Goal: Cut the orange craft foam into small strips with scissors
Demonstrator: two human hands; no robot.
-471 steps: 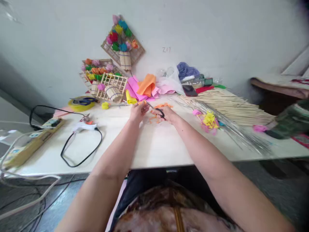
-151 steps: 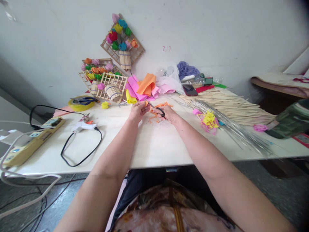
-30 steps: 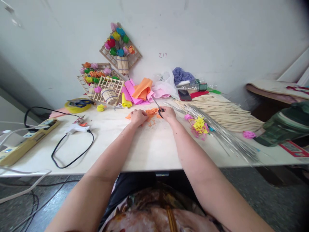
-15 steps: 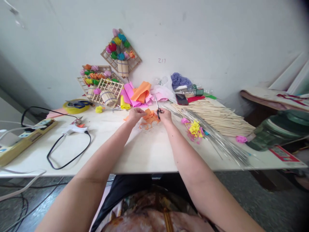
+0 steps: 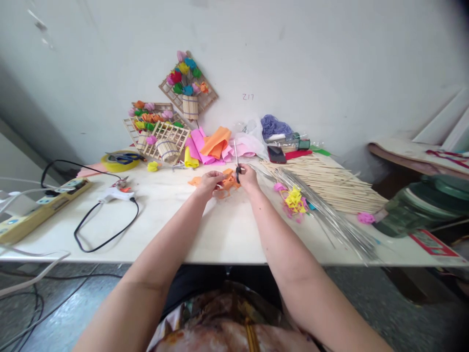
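My right hand (image 5: pixel 249 178) is closed around the dark handles of a pair of scissors (image 5: pixel 236 155), whose blades point away toward the wall. Close beside it, my left hand (image 5: pixel 211 183) pinches a small piece of orange crepe paper, partly hidden by the fingers. Under and between the two hands lie orange paper scraps (image 5: pixel 224 194) on the white table (image 5: pixel 227 234). Folded sheets of orange crepe paper (image 5: pixel 217 142) and pink crepe paper (image 5: pixel 198 143) rest beyond the hands.
Bamboo sticks (image 5: pixel 322 183), wires (image 5: pixel 337 220) and a yellow paper bundle (image 5: pixel 294 198) lie right, near a green bottle (image 5: pixel 421 205). On the left are a glue gun (image 5: pixel 116 195), a power strip (image 5: pixel 47 210) and blue-handled scissors (image 5: pixel 124 157). Flower lattices (image 5: pixel 167 146) stand behind.
My left hand has come slightly nearer to me, over the orange scraps. The scissors stay in my right hand, with the blades now more upright. The whole view has shifted a little.
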